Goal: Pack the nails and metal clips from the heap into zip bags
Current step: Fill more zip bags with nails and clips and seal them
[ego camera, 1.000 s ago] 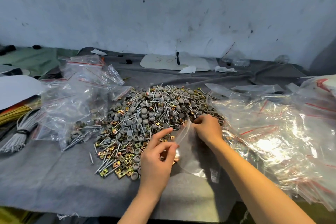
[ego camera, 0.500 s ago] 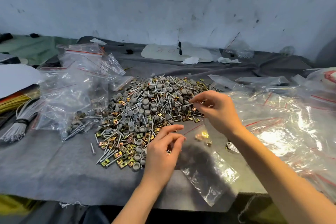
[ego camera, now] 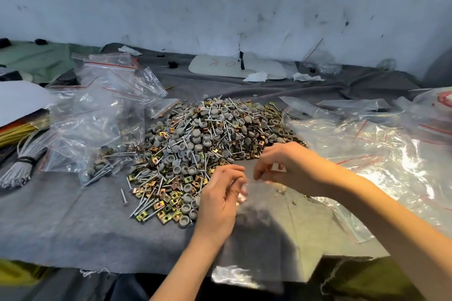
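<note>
Since the frame half a second back, the right hand has left the top of the heap and come back to the mouth of the zip bag, close beside the left hand.

Hands: both pinch the upper edge of the clear zip bag, the left between thumb and curled fingers, the right with fingertips drawn together over the same edge. Motion blur hides whether the mouth is parted or pressed closed.

Zip bag: it hangs from the two hands toward the viewer, over the near edge of the grey cloth that covers the worktop. Its contents are blurred and cannot be told.

Heap: it lies at the centre of the cloth, just beyond the hands, and mixes silver nails, brass-coloured metal clips and round grey caps. One nail lies apart at the left fringe.

Surroundings: filled bags with red seal lines are piled left of the heap; a loose stack of empty bags lies to the right. A tied bundle of grey strands is at far left.

Writing: a pale board by the wall bears red handwritten marks; one resembles an "O", the rest are illegible.
</note>
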Motion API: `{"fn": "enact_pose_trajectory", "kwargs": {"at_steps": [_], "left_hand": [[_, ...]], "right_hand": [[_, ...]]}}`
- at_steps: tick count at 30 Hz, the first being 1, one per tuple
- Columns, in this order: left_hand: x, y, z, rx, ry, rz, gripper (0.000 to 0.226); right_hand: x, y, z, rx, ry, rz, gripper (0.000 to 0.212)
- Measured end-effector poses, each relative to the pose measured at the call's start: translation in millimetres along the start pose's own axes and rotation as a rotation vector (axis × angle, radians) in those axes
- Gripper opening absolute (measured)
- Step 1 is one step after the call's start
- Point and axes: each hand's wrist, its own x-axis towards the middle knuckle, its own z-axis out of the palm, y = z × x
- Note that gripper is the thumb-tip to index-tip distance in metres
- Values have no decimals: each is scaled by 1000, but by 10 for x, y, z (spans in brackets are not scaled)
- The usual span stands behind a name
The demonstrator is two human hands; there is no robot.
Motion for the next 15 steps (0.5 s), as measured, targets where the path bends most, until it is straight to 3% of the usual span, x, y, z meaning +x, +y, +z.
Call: {"fn": "enact_pose_trajectory", "kwargs": {"at_steps": [7, 12, 15], "left_hand": [[-2, 54, -26, -39, 7, -105, 20], [1, 99, -50, -42, -28, -130, 25], [9, 102, -52, -14, -66, -150, 23]], "right_hand": [[-14, 53, -28, 441, 61, 60, 24], [97, 207, 88, 602, 245, 192, 25], [188, 302, 159, 590, 224, 279, 22]]}}
